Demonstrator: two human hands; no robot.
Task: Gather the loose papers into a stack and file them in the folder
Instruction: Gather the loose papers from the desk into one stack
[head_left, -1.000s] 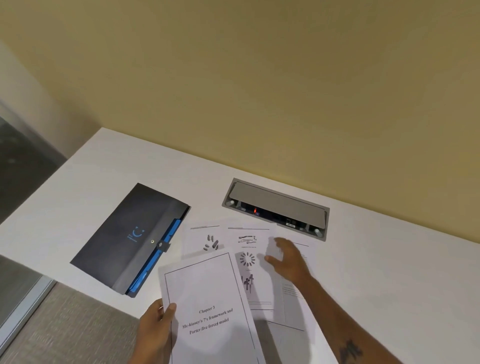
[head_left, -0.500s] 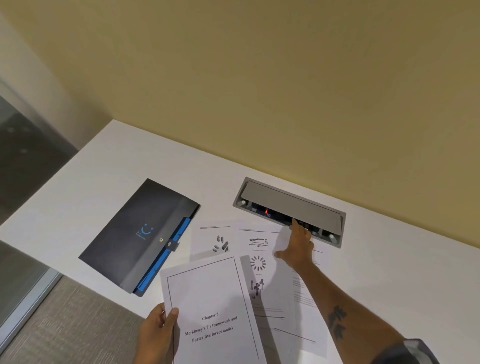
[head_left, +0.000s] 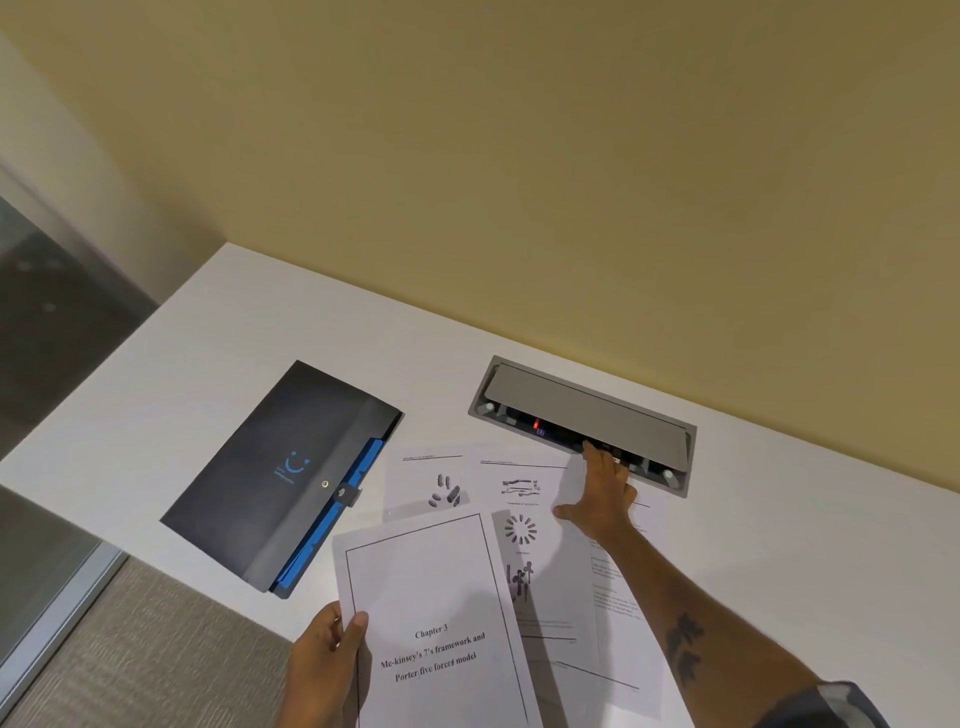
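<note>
My left hand (head_left: 324, 660) grips the left edge of a white title page (head_left: 436, 623) headed "Chapter 3", held above the desk's near edge. Several loose printed sheets (head_left: 524, 499) lie overlapping on the white desk (head_left: 218, 374) behind it. My right hand (head_left: 605, 493) lies flat with fingers spread on the far edge of the rightmost sheet (head_left: 618, 587), fingertips at the lip of the cable box. A dark folder (head_left: 283, 475) with blue inner tabs and a snap strap lies shut to the left of the papers.
A grey recessed cable box (head_left: 587, 410) with a red light sits in the desk near the yellow wall. The desk's left and near edges drop to grey carpet (head_left: 156, 654). A glass partition stands at far left.
My right hand slid away from me across the sheets, up to the cable box's edge. The left hand keeps its hold on the title page. The view shifted slightly.
</note>
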